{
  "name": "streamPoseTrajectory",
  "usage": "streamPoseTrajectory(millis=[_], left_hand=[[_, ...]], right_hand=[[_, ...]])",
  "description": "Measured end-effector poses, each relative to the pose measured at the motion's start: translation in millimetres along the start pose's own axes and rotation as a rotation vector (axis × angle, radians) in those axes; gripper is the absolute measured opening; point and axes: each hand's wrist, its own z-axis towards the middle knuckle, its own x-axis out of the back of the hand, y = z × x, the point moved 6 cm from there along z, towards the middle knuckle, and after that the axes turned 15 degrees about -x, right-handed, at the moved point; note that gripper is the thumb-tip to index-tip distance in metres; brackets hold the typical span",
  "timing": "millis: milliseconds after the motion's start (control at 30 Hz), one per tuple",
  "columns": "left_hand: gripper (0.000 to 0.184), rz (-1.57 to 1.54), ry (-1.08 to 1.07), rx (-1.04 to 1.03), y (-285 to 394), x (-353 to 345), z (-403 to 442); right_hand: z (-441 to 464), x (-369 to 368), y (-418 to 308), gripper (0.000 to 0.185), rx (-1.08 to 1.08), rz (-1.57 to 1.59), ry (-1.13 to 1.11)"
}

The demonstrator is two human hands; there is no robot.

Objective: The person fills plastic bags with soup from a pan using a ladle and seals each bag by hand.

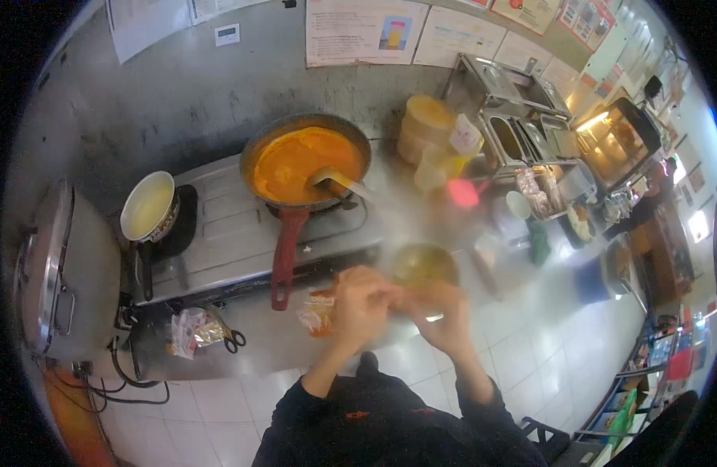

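Observation:
My left hand (364, 303) and my right hand (442, 313) meet over the counter's front edge, fingers pinched together. Whatever they hold is blurred and too small to name. Just behind them stands a bowl (426, 268) with yellowish-green contents. An orange and white packet (318, 313) lies left of my left hand. Farther back, a pan (364, 140) of orange sauce (296, 159) sits on the stove, with a metal ladle (327, 177) resting in it and its red handle (284, 261) pointing toward me.
A small white pot (150, 206) stands on the stove's left. Scissors (234, 339) lie beside an opened packet (195, 330) at the front edge. Plastic tubs (427, 128), a pink utensil (463, 192) and a metal container rack (504, 140) are at the back right.

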Motion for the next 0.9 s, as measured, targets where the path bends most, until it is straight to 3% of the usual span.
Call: streamPoseTrajectory(millis=[333,467,533,867,900], left_hand=[[0.006,0.129,0.011,-0.066,10.2,-51.8,-6.4],[0.006,0.181,0.08,-0.083,15.3,-57.3,-16.0],[0.006,0.119,0.234,-0.031,11.5,-45.9,-20.7],[0.007,0.106,0.311,0.198,-18.3,-32.5,-52.4],[0.006,0.068,0.404,0.29,-28.2,-24.9,-61.1]], right_hand=[[-10.9,23.8,29.5,0.014,0.081,-0.094,0.144],[-22.8,21.4,53.0,0.012,-0.012,0.028,0.102],[-26.5,18.8,58.9,0.012,-0.051,0.082,0.08],[-40.1,14.3,80.4,0.008,-0.141,0.126,0.084],[-41.1,16.8,85.3,0.009,-0.143,0.126,0.089]])
